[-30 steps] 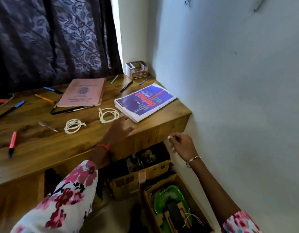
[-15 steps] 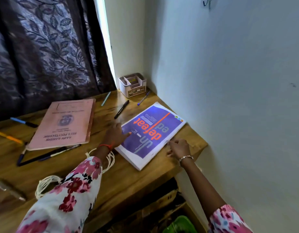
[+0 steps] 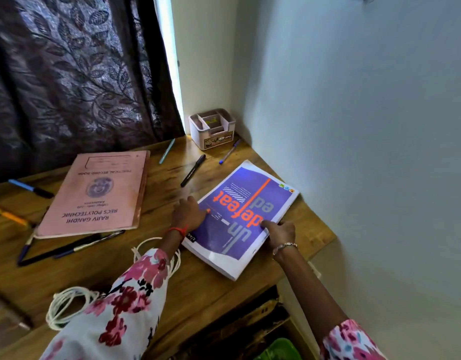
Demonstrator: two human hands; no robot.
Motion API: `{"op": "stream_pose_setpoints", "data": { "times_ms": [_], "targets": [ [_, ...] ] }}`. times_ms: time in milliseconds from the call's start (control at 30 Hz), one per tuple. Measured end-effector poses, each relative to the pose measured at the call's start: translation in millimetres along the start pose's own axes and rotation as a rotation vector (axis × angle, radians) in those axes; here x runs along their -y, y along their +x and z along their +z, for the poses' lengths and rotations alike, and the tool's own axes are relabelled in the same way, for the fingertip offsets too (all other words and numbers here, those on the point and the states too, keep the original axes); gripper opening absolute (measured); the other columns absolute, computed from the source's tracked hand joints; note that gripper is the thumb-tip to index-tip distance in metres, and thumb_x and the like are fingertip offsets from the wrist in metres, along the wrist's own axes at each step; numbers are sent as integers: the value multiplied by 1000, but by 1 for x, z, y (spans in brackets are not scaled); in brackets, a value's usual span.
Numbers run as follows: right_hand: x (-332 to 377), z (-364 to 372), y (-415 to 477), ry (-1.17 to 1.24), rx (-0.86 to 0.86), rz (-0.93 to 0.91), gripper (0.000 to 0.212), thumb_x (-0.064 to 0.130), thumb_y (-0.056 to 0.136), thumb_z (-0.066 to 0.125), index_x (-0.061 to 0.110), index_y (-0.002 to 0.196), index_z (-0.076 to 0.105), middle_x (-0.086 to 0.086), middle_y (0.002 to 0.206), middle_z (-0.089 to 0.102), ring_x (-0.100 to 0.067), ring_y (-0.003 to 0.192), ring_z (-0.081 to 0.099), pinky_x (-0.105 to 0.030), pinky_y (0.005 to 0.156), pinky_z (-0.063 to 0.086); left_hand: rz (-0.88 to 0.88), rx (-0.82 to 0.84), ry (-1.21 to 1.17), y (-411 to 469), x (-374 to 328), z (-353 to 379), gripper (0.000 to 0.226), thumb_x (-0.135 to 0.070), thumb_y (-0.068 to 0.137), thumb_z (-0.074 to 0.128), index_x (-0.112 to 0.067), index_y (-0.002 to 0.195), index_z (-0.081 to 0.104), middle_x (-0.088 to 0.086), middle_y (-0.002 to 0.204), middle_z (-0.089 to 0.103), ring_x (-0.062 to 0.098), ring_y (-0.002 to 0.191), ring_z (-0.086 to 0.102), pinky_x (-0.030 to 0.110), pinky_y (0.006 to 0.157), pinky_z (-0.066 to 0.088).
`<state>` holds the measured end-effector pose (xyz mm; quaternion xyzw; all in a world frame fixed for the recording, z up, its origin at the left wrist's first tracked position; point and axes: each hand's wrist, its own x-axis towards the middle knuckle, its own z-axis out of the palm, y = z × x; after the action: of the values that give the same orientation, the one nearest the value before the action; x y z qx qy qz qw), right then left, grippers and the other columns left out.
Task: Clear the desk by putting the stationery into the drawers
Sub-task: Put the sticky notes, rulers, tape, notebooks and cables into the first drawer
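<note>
**Both hands bracket the purple book across its short span**

The purple book lies flat on the counter, towards its 3 o'clock end and close to the wall. Its long axis runs from about 7 o'clock to 1 o'clock in the head view.

The hands sit on the two long edges, opposite one another.
- **Left hand**: at the book's 10 o'clock edge. The thumb lies on the cover and the fingers bend down at the spine side. I cannot tell whether this grip has hooked under the pages.
- **Right hand**: at the 4 o'clock edge. The thumb is on the cover and the fingers curl round the page side, so this grip looks closed on the book.

Neither hand is nearer than the other, since both already touch the book. As I judge it, the lift turns on that crosswise hold. With the hands squeezing across the width at mid-length, the book should come up level rather than droop at one end.

No drawer is in view, so the way to it cannot be read here. A cardboard box shows beneath the counter at 6 o'clock.

Other stationery waits on the counter:
- a pink record book at 9 o'clock of the left hand
- a black pen just beyond it at 12 o'clock
- a white organiser in the far corner
- a coil of white cord at 7 o'clock
</note>
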<state>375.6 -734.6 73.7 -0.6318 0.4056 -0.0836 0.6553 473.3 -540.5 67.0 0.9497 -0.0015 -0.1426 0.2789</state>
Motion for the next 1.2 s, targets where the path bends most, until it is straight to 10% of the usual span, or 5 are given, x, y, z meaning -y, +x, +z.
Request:
{"op": "stream_pose_setpoints", "data": {
  "times_ms": [333, 500, 600, 900, 1200],
  "targets": [
    [-3, -33, -6, 287, 196, -97, 34, -16, 77, 58, 6, 103, 55, 7, 64, 69, -10, 52, 62, -29, 52, 52, -8, 144, -335, -42, 2, 8, 59, -56, 69, 65, -9, 105, 66, 10, 105, 69, 25, 94, 65, 35, 87, 50],
    [1, -68, -31, 454, 509, -128, 89, 25, 29, 92, 12, 110, 58, -3, 86, 74, -24, 67, 69, -46, 65, 57, 2, 144, -618, -99, 3, -8, 54, -54, 69, 67, -7, 94, 65, 11, 102, 69, 28, 88, 66, 45, 87, 51],
    [1, -80, -58, 463, 645, -146, 80, 24, 44, 87, 13, 117, 56, -4, 90, 74, -26, 70, 70, -44, 61, 58, 30, 76, -822, -152, -2, -20, 9, -18, 91, 55, -11, 96, 52, 12, 99, 62, 20, 79, 60, 38, 80, 52],
    [-45, -94, -149, 363, 915, -167, 52, -8, 85, 48, 12, 133, 43, 7, 90, 74, -15, 73, 70, -30, 59, 58, 44, -223, -994, -327, 45, -20, 36, 1, 89, 51, -7, 125, 46, 3, 94, 64, 0, 65, 66, 18, 61, 55],
    [-125, -86, -260, 115, 1190, 28, 63, 12, 67, 71, 19, 126, 51, -7, 106, 69, -24, 82, 70, -39, 63, 57, -341, -481, -1081, -499, 126, 12, 18, -2, 87, 56, -11, 103, 52, 12, 95, 66, 8, 66, 68, 28, 65, 57]
  ]
}}
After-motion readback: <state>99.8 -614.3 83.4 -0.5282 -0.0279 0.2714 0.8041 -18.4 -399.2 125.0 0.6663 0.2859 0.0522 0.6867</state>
